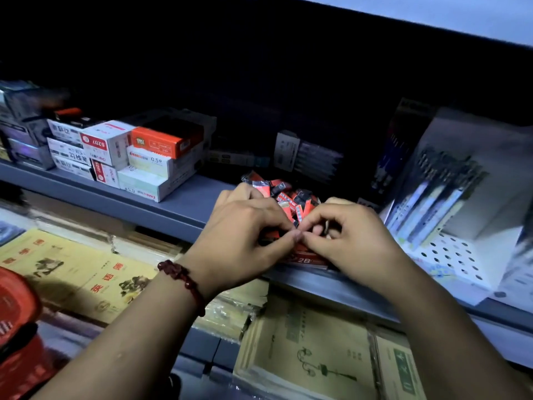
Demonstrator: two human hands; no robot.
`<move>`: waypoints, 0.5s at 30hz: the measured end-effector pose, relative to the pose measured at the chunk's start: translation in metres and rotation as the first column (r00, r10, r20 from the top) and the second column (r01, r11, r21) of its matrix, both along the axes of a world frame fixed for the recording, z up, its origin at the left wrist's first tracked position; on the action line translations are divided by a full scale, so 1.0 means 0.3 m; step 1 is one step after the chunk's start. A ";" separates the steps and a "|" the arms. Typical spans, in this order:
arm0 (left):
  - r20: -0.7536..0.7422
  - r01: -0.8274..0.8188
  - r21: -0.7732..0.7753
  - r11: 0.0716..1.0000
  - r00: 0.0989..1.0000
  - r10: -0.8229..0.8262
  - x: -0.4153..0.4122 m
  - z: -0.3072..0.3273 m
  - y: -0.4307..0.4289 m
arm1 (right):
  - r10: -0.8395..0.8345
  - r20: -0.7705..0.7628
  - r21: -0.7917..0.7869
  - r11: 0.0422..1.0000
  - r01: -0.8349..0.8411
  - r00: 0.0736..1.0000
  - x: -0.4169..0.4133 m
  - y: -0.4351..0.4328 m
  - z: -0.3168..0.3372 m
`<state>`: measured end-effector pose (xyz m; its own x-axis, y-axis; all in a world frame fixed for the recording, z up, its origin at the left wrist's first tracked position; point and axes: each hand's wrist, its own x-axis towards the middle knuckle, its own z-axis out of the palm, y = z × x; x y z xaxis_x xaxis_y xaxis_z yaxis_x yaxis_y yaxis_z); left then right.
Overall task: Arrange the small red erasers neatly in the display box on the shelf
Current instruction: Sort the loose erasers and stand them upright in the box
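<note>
A heap of small red erasers (288, 194) in shiny, crinkly wrappers, too many to count, fills the red card display box (307, 260) on the flat grey shelf (184, 203). Two hands meet over the box's front. The left hand (245, 235), wearing a red bead bracelet (184, 280), pinches one eraser. The right hand (352, 238) curls its fingers tight, and what it holds is hidden.

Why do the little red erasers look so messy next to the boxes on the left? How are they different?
The erasers are tiny and lie jumbled in a heap; the boxes are much bigger and stacked in tidy layers. The erasers are red and black; the boxes are mostly white, with one orange box on top. Both are on the same grey shelf.
</note>
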<state>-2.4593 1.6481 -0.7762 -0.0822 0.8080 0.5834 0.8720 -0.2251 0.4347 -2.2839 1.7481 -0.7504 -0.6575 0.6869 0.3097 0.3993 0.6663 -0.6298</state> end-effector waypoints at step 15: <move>-0.050 0.031 -0.003 1.000 0.998 -0.031 0.003 0.000 -0.014 | -0.210 -0.016 0.057 0.976 0.210 0.978 -0.007 0.002 -0.017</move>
<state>-2.4585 1.6440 -0.7762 -0.0280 0.8110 0.5844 0.8854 -0.2512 0.3910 -2.2858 1.7486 -0.7554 -0.4972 0.7901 0.3586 0.5286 0.6036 -0.5969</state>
